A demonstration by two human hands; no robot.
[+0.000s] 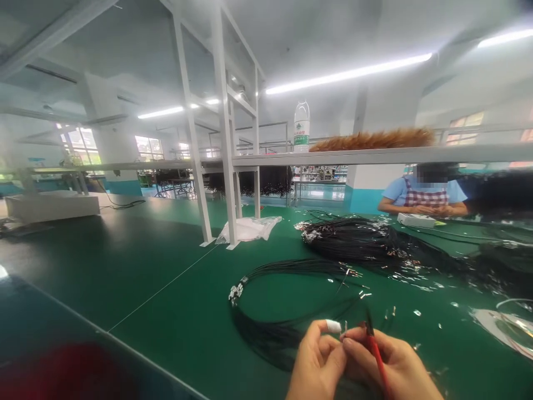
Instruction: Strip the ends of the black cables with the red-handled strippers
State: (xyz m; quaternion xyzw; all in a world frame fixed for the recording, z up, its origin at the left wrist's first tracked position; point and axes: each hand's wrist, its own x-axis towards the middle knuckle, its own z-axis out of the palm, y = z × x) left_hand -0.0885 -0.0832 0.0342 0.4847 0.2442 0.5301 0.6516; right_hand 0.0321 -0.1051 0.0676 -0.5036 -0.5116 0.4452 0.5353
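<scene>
My left hand (pixel 318 358) is closed in a pinch, with white tape (pixel 333 326) around one fingertip. A small thin piece (pixel 343 329) shows at its fingertips, too small to name. Fingers of my right hand (pixel 391 358) meet the left ones there. That right hand is closed around a red-handled tool (pixel 378 361) with a dark narrow tip pointing up; its exact kind is unclear. Just beyond both hands, a looped bundle of black cables (pixel 258 339) lies on the green table, its metal ends at the left and upper right.
A large pile of black cables (pixel 353 241) lies farther back, with small metal bits scattered around. White shelf posts (pixel 227 166) stand on the green tabletop (pixel 166 278) beside a plastic bag (pixel 254 229). A bottle (pixel 302 130) is on the shelf. Another person (pixel 425 194) sits across the table.
</scene>
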